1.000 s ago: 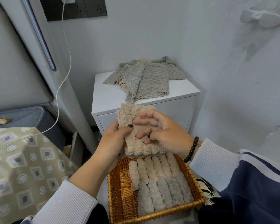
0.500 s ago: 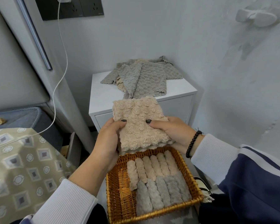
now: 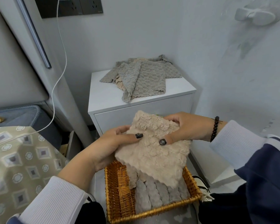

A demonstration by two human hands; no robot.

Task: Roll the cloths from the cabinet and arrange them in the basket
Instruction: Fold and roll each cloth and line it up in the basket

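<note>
A fluffy beige cloth (image 3: 152, 152) hangs over the wicker basket (image 3: 120, 188), its top edge curled over. My left hand (image 3: 108, 146) pinches its left side, thumb on top. My right hand (image 3: 187, 128) grips the upper right corner, thumb pressed on the front. Inside the basket lie several rolled cloths (image 3: 153, 193), grey in the near row and beige behind, partly hidden by the held cloth. A pile of loose grey and beige cloths (image 3: 141, 76) lies on top of the white cabinet (image 3: 103, 94).
A patterned bed cover (image 3: 19, 159) fills the left side. A white charging cable (image 3: 58, 67) hangs from the wall socket down to the bed. The wall stands close on the right, with a white hook (image 3: 255, 15) high up.
The cloth was spread flat between both hands, then its top edge was folded over toward me. Both hands have dropped lower and closer to the basket.
</note>
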